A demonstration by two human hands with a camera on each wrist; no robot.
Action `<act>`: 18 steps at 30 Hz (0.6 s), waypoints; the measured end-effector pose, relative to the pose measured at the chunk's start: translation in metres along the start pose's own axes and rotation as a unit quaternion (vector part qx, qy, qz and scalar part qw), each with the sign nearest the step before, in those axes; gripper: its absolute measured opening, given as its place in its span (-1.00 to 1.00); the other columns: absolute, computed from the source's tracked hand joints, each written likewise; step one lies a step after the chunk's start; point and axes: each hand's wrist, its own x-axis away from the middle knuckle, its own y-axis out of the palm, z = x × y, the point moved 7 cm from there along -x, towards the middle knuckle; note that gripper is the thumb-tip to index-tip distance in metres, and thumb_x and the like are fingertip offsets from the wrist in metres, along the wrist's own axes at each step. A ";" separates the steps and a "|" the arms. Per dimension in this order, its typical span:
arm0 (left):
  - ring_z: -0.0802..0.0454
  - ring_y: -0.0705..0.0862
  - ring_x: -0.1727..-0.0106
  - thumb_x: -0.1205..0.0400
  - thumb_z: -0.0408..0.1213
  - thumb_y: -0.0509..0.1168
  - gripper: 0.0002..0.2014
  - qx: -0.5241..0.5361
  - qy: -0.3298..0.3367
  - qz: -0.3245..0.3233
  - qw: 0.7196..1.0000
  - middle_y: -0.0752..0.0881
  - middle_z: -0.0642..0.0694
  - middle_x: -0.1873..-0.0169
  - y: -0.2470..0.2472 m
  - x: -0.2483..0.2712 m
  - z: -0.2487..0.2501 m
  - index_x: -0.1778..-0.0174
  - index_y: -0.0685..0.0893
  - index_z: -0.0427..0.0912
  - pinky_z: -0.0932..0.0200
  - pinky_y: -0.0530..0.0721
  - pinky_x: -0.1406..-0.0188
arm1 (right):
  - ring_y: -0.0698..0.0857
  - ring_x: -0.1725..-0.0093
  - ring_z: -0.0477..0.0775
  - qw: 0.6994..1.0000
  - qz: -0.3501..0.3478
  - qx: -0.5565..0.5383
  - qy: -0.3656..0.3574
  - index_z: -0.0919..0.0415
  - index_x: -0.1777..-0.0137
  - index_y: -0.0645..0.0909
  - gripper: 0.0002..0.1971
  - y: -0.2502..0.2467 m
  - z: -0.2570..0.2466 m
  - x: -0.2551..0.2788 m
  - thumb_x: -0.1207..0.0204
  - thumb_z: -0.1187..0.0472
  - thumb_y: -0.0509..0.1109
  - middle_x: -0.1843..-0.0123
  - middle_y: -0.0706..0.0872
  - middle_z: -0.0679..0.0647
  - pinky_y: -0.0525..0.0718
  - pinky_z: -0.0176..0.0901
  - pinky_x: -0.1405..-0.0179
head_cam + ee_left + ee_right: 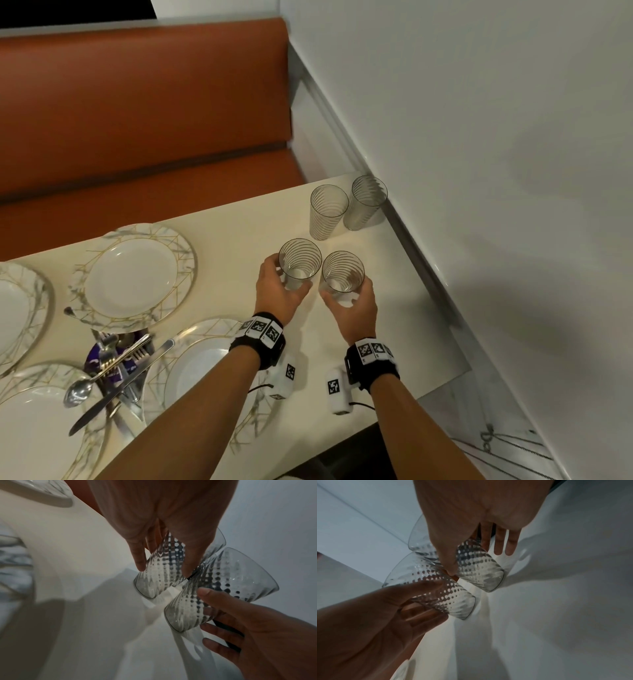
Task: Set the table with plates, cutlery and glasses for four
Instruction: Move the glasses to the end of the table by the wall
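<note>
Two clear glasses with spiral lines are held side by side over the right part of the cream table (239, 233). My left hand (289, 281) grips the left glass (299, 260) low on its body, thumb and fingers curled round it (154, 582). My right hand (346, 294) grips the right glass (342, 274) the same way (481, 574). Whether their bases touch the table I cannot tell. Two more glasses (327, 212) (366, 202) stand upright at the far right corner. Several gold-veined white plates (137, 274) lie at the left, with a cutlery pile (116, 363) between them.
An orange bench seat (137, 120) runs behind the table. A white wall (479, 171) borders the table's right edge, close to the corner glasses. The nearest plate (205, 359) lies under my left forearm. Bare tabletop shows between the plates and the glasses.
</note>
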 end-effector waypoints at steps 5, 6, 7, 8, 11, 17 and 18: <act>-0.08 0.66 -0.25 -0.33 -0.15 0.75 -0.20 -0.028 0.006 -0.013 0.999 0.58 -0.14 -0.31 0.036 -0.012 0.018 -0.44 0.51 -0.08 -0.13 0.76 -0.26 | 0.72 -0.23 0.04 1.000 0.025 0.000 0.013 0.03 -0.42 0.49 -0.15 -0.024 0.011 -0.044 -0.16 -0.22 0.72 -0.29 0.69 0.01 0.81 0.09 -0.19; -0.11 0.65 -0.26 -0.33 -0.12 0.75 -0.19 -0.039 0.006 -0.014 0.999 0.56 -0.14 -0.30 0.044 -0.014 0.023 -0.44 0.51 -0.05 -0.11 0.73 -0.28 | 0.72 -0.22 0.04 0.999 0.029 0.003 0.015 0.02 -0.40 0.49 -0.16 -0.029 0.012 -0.052 -0.16 -0.22 0.72 -0.28 0.70 0.01 0.82 0.07 -0.18; -0.14 0.65 -0.25 -0.32 -0.09 0.75 -0.19 -0.046 0.004 -0.013 0.999 0.54 -0.14 -0.29 0.051 -0.016 0.027 -0.45 0.51 -0.02 -0.10 0.72 -0.27 | 0.72 -0.22 0.03 0.999 0.032 0.005 0.015 0.01 -0.39 0.50 -0.18 -0.033 0.012 -0.060 -0.17 -0.21 0.73 -0.27 0.70 0.01 0.81 0.02 -0.16; -0.15 0.66 -0.23 -0.32 -0.08 0.75 -0.19 -0.048 -0.002 -0.013 0.999 0.53 -0.13 -0.27 0.057 -0.020 0.030 -0.45 0.51 -0.01 -0.10 0.73 -0.25 | 0.73 -0.21 0.02 0.999 0.033 0.006 0.014 0.02 -0.38 0.50 -0.20 -0.036 0.011 -0.068 -0.19 -0.18 0.74 -0.26 0.70 0.01 0.81 -0.05 -0.13; -0.14 0.71 -0.17 -0.34 -0.08 0.74 -0.18 -0.043 -0.018 -0.021 0.999 0.54 -0.09 -0.26 0.077 -0.028 0.040 -0.47 0.49 -0.01 -0.15 0.77 -0.19 | 0.74 -0.14 -0.03 0.999 0.033 0.001 0.011 0.01 -0.36 0.52 -0.27 -0.045 0.008 -0.087 -0.23 -0.10 0.75 -0.23 0.71 0.00 0.71 -0.28 0.02; -0.17 0.73 -0.18 -0.35 -0.08 0.73 -0.18 -0.057 -0.027 -0.016 0.998 0.56 -0.13 -0.29 0.096 -0.039 0.051 -0.49 0.51 -0.10 -0.18 0.78 -0.18 | 0.76 -0.10 0.02 0.999 0.038 0.004 -0.002 0.01 -0.29 0.56 -0.33 -0.052 0.005 -0.111 -0.21 -0.13 0.70 -0.20 0.74 0.01 0.76 -0.13 -0.05; -0.17 0.73 -0.19 -0.36 -0.08 0.73 -0.18 -0.059 -0.030 -0.015 0.998 0.56 -0.13 -0.30 0.098 -0.040 0.052 -0.49 0.50 -0.11 -0.18 0.77 -0.19 | 0.76 -0.10 0.03 0.999 0.040 0.005 -0.008 0.02 -0.28 0.56 -0.33 -0.053 0.005 -0.113 -0.21 -0.13 0.70 -0.19 0.74 0.01 0.77 -0.12 -0.06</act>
